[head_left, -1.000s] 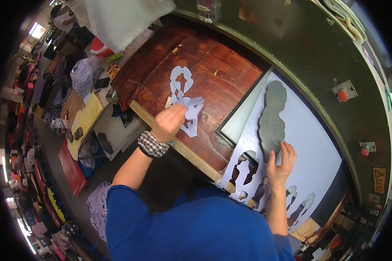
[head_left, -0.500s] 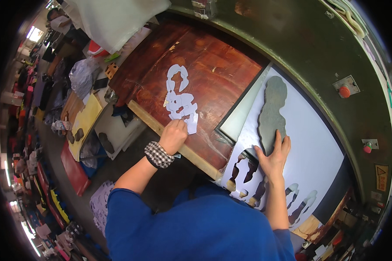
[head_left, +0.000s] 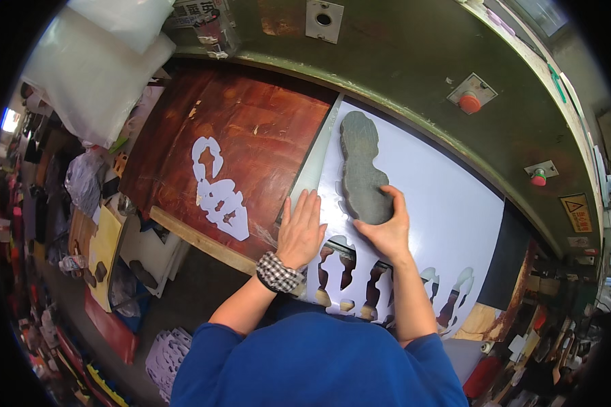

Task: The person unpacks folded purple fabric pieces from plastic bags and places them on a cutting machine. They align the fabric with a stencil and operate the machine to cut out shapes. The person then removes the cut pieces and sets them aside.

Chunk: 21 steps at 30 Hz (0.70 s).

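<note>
A dark grey cutting die [head_left: 360, 163], long and wavy like a shoe sole, lies on a pale lilac sheet [head_left: 434, 190]. My right hand [head_left: 390, 234] grips its near end, thumb on one side and fingers on the other. Beside the sheet's left edge my left hand [head_left: 301, 234] lies flat, fingers stretched forward and holding nothing. Several sole-like holes run along the sheet's near edge. To the left, a lilac scrap web [head_left: 218, 200] with cut-out gaps rests on a reddish-brown board [head_left: 265, 129].
A green machine beam [head_left: 400, 61] with a red button [head_left: 469, 103] and a smaller green-rimmed one [head_left: 538, 177] spans the far side. A wooden strip [head_left: 200, 239] edges the board. Lilac scraps [head_left: 168, 359] are heaped at lower left, near a cluttered side table.
My left hand has left the scrap web and moved right to the sheet's edge, its fingers now straightened. My right hand stays at the die's near end. The whole view has shifted.
</note>
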Each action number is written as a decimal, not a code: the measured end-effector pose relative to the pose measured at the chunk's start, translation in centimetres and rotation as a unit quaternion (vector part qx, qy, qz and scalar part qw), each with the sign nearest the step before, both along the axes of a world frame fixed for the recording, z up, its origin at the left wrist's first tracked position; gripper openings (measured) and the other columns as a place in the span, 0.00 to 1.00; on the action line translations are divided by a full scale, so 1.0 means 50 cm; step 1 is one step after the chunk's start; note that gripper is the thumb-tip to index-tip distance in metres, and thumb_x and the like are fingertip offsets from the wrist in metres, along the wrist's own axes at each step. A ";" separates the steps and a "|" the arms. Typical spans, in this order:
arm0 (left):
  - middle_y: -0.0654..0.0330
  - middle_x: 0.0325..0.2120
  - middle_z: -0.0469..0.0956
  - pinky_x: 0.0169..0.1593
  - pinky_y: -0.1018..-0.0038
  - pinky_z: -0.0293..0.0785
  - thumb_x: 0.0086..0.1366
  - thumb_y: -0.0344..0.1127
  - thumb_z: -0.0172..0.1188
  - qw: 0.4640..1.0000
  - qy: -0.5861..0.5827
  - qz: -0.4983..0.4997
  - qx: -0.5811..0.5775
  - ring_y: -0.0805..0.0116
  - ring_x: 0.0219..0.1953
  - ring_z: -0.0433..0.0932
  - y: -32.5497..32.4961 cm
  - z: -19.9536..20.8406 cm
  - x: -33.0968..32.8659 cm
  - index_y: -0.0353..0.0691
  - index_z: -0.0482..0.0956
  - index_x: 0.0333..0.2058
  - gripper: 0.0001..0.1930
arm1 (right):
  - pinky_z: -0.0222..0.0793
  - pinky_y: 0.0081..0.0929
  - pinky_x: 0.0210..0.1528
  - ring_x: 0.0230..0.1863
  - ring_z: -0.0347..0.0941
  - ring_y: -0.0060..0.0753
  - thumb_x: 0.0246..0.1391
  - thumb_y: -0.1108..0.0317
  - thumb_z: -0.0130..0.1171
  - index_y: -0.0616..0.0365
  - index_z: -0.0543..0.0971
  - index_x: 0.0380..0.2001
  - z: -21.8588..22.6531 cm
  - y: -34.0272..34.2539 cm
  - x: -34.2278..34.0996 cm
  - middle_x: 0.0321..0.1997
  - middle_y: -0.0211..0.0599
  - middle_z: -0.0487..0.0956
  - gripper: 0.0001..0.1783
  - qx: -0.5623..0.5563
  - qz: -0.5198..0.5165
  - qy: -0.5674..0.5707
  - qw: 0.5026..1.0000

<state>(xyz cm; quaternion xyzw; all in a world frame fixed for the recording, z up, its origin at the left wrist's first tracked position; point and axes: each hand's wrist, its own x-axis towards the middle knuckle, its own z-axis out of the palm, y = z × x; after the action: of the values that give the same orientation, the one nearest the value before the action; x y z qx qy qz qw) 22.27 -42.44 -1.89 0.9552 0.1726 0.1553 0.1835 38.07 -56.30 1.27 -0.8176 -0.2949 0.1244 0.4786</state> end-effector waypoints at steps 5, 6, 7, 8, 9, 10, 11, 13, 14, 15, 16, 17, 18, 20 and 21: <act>0.47 0.62 0.62 0.68 0.50 0.47 0.59 0.36 0.61 1.000 0.028 0.004 0.008 0.52 0.68 0.56 0.003 -0.010 -0.009 0.29 0.63 0.60 0.32 | 0.67 0.28 0.54 0.50 0.70 0.32 0.29 0.74 0.75 0.57 0.67 0.49 0.059 -0.072 0.044 0.48 0.39 0.72 0.39 0.155 -0.030 0.252 0.955; 0.47 0.62 0.62 0.69 0.50 0.47 0.59 0.36 0.61 0.999 0.032 -0.002 0.010 0.52 0.68 0.56 0.004 -0.011 -0.008 0.29 0.62 0.60 0.32 | 0.67 0.28 0.54 0.50 0.71 0.32 0.29 0.74 0.75 0.56 0.67 0.48 0.060 -0.087 0.040 0.48 0.39 0.73 0.39 0.130 -0.047 0.187 0.973; 0.47 0.62 0.62 0.69 0.49 0.46 0.59 0.35 0.61 0.999 0.035 -0.003 0.009 0.52 0.68 0.56 0.005 -0.011 -0.007 0.29 0.62 0.60 0.33 | 0.67 0.29 0.54 0.50 0.71 0.32 0.29 0.74 0.75 0.56 0.67 0.48 0.057 -0.102 0.039 0.48 0.40 0.73 0.38 0.089 -0.073 0.136 0.984; 0.47 0.62 0.62 0.69 0.49 0.46 0.59 0.35 0.60 0.999 0.037 0.004 0.013 0.52 0.68 0.56 0.004 -0.013 -0.003 0.29 0.62 0.60 0.33 | 0.66 0.35 0.57 0.54 0.69 0.40 0.28 0.73 0.75 0.56 0.67 0.48 0.052 -0.121 0.032 0.51 0.46 0.71 0.39 -0.007 -0.086 0.062 0.994; 0.47 0.62 0.62 0.69 0.49 0.46 0.59 0.35 0.60 0.999 0.040 0.004 0.018 0.51 0.68 0.56 0.003 -0.014 -0.001 0.29 0.61 0.61 0.33 | 0.64 0.38 0.58 0.57 0.67 0.45 0.27 0.73 0.75 0.56 0.67 0.49 0.036 -0.126 0.033 0.53 0.48 0.70 0.40 -0.054 -0.073 -0.064 0.994; 0.47 0.62 0.62 0.69 0.48 0.46 0.59 0.35 0.60 0.999 0.045 0.003 0.026 0.51 0.68 0.56 0.002 -0.015 0.002 0.29 0.61 0.61 0.33 | 0.63 0.41 0.60 0.59 0.64 0.50 0.25 0.73 0.74 0.56 0.68 0.49 0.019 -0.130 0.028 0.56 0.51 0.68 0.41 -0.101 -0.055 -0.176 0.978; 0.47 0.62 0.62 0.68 0.48 0.47 0.59 0.34 0.60 0.999 0.033 0.001 0.033 0.51 0.67 0.57 0.003 -0.016 0.004 0.29 0.61 0.61 0.33 | 0.60 0.44 0.63 0.63 0.59 0.56 0.24 0.73 0.74 0.56 0.68 0.50 0.004 -0.136 0.031 0.59 0.53 0.65 0.42 -0.067 -0.055 -0.106 0.991; 0.48 0.62 0.62 0.68 0.48 0.47 0.59 0.34 0.60 0.998 0.042 -0.004 0.035 0.51 0.67 0.58 0.004 -0.018 0.006 0.29 0.61 0.61 0.33 | 0.60 0.43 0.63 0.63 0.59 0.56 0.24 0.73 0.74 0.56 0.68 0.50 -0.023 -0.145 0.034 0.59 0.52 0.65 0.43 -0.046 -0.056 -0.139 0.988; 0.48 0.62 0.62 0.68 0.49 0.48 0.59 0.34 0.60 0.999 0.032 0.000 0.040 0.51 0.67 0.58 0.006 -0.017 0.005 0.30 0.62 0.61 0.33 | 0.60 0.43 0.63 0.63 0.59 0.55 0.24 0.73 0.74 0.56 0.68 0.51 -0.030 -0.148 0.035 0.60 0.51 0.65 0.43 -0.035 -0.060 -0.151 0.986; 0.48 0.62 0.63 0.68 0.49 0.48 0.59 0.34 0.59 0.999 0.015 -0.004 0.049 0.52 0.66 0.59 0.007 -0.018 0.006 0.31 0.62 0.61 0.32 | 0.59 0.43 0.64 0.64 0.59 0.55 0.24 0.73 0.75 0.57 0.67 0.52 -0.032 -0.154 0.038 0.60 0.51 0.65 0.45 -0.024 -0.055 -0.149 0.987; 0.49 0.62 0.63 0.68 0.50 0.48 0.59 0.33 0.59 0.999 0.020 -0.003 0.047 0.52 0.66 0.58 0.009 -0.017 0.005 0.31 0.62 0.61 0.32 | 0.59 0.43 0.64 0.64 0.59 0.56 0.24 0.73 0.75 0.57 0.67 0.52 -0.030 -0.157 0.041 0.60 0.51 0.65 0.45 -0.019 -0.062 -0.137 0.988; 0.49 0.62 0.63 0.68 0.51 0.47 0.60 0.32 0.58 0.999 0.014 -0.001 0.044 0.52 0.66 0.58 0.009 -0.018 0.005 0.31 0.62 0.61 0.31 | 0.59 0.43 0.64 0.64 0.59 0.56 0.24 0.73 0.75 0.58 0.67 0.53 -0.025 -0.161 0.044 0.60 0.51 0.65 0.45 -0.011 -0.063 -0.133 0.989; 0.50 0.62 0.63 0.69 0.52 0.46 0.60 0.31 0.57 0.999 0.003 -0.005 0.045 0.53 0.66 0.58 0.008 -0.018 0.005 0.31 0.62 0.62 0.31 | 0.58 0.43 0.64 0.64 0.58 0.56 0.24 0.73 0.75 0.58 0.66 0.53 -0.018 -0.164 0.046 0.60 0.50 0.65 0.46 -0.002 -0.059 -0.131 0.990; 0.50 0.62 0.63 0.68 0.51 0.48 0.60 0.33 0.57 0.998 -0.007 0.009 0.060 0.53 0.66 0.59 0.003 -0.021 0.006 0.32 0.62 0.62 0.31 | 0.58 0.45 0.65 0.64 0.58 0.57 0.24 0.73 0.75 0.59 0.65 0.55 -0.006 -0.167 0.049 0.60 0.52 0.65 0.48 0.004 -0.059 -0.163 0.985; 0.50 0.61 0.63 0.68 0.50 0.49 0.60 0.34 0.57 0.997 -0.011 0.015 0.073 0.53 0.66 0.59 0.001 -0.020 0.008 0.32 0.62 0.62 0.31 | 0.57 0.45 0.65 0.64 0.57 0.57 0.24 0.72 0.75 0.60 0.64 0.57 -0.003 -0.167 0.048 0.61 0.53 0.64 0.49 -0.005 -0.053 -0.166 0.985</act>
<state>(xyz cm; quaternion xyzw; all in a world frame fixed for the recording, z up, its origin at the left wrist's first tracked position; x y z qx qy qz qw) 22.66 -42.41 -2.90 0.9615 0.1728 0.1809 0.1134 40.48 -64.64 1.10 -0.8435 -0.3260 -0.0368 0.4252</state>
